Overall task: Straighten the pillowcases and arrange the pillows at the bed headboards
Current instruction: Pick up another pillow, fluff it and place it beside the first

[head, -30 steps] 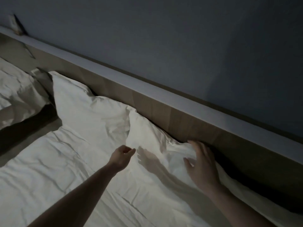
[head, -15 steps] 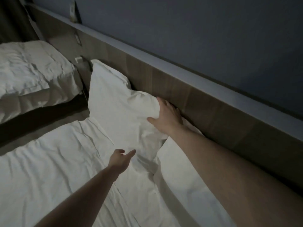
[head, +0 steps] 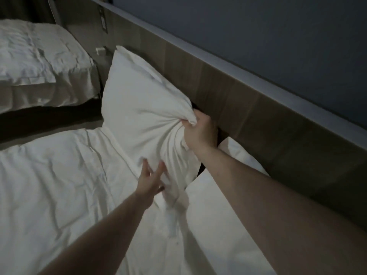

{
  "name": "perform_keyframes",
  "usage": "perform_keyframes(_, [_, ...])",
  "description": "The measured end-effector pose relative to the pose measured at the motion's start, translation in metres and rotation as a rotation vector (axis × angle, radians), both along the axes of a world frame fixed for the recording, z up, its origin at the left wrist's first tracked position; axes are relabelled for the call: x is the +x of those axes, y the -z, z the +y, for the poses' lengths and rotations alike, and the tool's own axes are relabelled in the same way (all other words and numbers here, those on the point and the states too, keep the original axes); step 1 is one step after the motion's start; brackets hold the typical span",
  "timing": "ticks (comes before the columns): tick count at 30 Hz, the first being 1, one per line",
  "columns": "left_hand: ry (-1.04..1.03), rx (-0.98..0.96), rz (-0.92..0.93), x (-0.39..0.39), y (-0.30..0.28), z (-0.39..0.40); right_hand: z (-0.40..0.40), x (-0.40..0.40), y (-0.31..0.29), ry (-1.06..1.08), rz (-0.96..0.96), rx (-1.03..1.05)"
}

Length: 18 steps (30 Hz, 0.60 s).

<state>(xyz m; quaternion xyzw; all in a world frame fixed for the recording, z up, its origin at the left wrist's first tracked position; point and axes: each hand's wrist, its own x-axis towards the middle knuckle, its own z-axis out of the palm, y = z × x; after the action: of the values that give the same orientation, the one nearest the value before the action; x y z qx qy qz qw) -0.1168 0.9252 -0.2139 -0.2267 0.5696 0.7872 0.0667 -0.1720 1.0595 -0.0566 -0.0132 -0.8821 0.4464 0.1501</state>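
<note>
White cotton bunches tight in the right hand [head: 200, 133], which is clenched on the near corner of the pillow [head: 143, 108]; the fabric radiates in creases from that fist. The pillow leans tilted against the wooden headboard [head: 248, 108], its far corner up by the headboard's left end. The left hand [head: 151, 179] is spread, fingers apart, at the pillow's lower edge on the side away from the headboard; it is blurred, so I cannot tell whether it touches the case or only reaches for it.

To do this step well, I judge the left hand should pinch the opposite corner, so the two hands can pull the case taut and shake the filling into the corners, then lay the pillow flat and square along the headboard.

A second pillow [head: 234, 195] lies flat below the headboard, under the right forearm, and probably crowds the space where the first must settle. The rumpled duvet [head: 55, 175] spreads further out from the headboard. Beyond the headboard's left end, across a dark gap, stands another bed [head: 35, 56].
</note>
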Motion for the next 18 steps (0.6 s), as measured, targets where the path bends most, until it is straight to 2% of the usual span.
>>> perform_keyframes(3, [0.057,-0.119,0.059,-0.019,-0.021,-0.017,-0.004,-0.004,0.003,0.079,0.049,-0.101])
perform_keyframes(7, [0.210,-0.510,0.054,0.001,-0.019,-0.020,0.013,0.012,0.027,0.111,-0.253,0.176])
perform_keyframes(9, [0.249,-0.541,0.057,0.013,-0.015,-0.022,0.019,0.013,0.022,0.094,-0.269,0.252])
perform_keyframes(12, [0.303,-0.568,0.044,0.019,-0.014,-0.030,0.024,0.007,0.007,0.078,-0.187,0.204])
perform_keyframes(16, [0.421,-0.658,0.005,0.019,-0.026,-0.036,0.025,0.010,0.009,0.151,-0.314,0.212])
perform_keyframes(18, [0.482,-0.699,-0.003,0.019,-0.033,-0.033,0.024,0.015,0.001,0.131,-0.291,0.247])
